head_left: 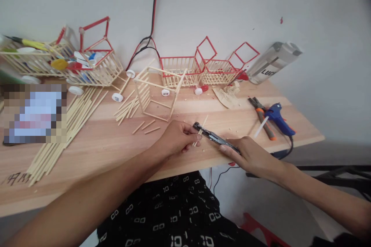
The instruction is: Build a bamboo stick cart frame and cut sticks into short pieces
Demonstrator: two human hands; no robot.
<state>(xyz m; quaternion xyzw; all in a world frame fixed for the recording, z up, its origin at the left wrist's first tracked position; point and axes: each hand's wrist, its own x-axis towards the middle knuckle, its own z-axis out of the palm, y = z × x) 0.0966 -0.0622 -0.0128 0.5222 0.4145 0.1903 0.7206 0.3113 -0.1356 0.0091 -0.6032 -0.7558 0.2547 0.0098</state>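
Note:
My left hand is closed, pinching thin wooden sticks near the front edge of the table. My right hand is wrapped around dark metal pliers, whose jaws meet the sticks just beyond my left fingertips. Whether the jaws are fully closed on the wood cannot be made out. Behind my left hand stands an open box-shaped frame of bare sticks, one side filled with slats. Several short cut sticks lie to its left.
Small stick carts with red trim line the wall; one cart holds bottle caps. Long sticks and a blurred phone lie left. At right are a blue glue gun, orange-handled pliers and a clear bottle.

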